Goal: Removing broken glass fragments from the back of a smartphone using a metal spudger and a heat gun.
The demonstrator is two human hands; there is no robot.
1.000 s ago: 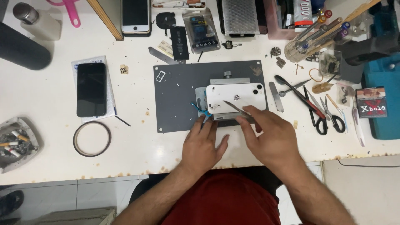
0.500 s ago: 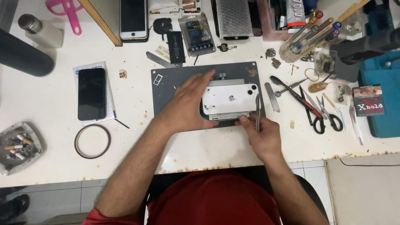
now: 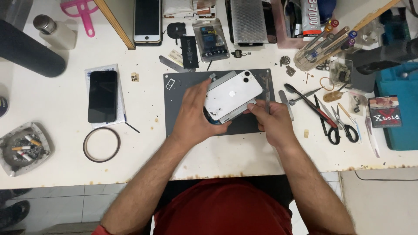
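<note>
A white phone (image 3: 233,96) lies back-up and tilted on a dark grey work mat (image 3: 178,117) near the middle of the white table (image 3: 61,143), seated in a grey metal holder (image 3: 226,80) whose edges show around it. The left hand (image 3: 196,115) is closed over the phone's left end, fingers wrapped on its edge and thumb towards the top. The right hand (image 3: 272,119) touches the phone's lower right corner and is pinched shut on thin metal tweezers (image 3: 267,93) – their tips point up the mat, just beside the phone. Left of the mat, a black phone (image 3: 102,95) rests face-up on a white card, with a ring of tape (image 3: 101,144) below it and an ashtray (image 3: 24,148) holding cigarette butts near the table's left edge. Right of the mat lie black-handled scissors (image 3: 344,124) and pliers (image 3: 313,109) – close together, apart from the hands. A third phone (image 3: 147,19) sits at the far edge, and a packaged battery (image 3: 211,41) lies just above the mat.
</note>
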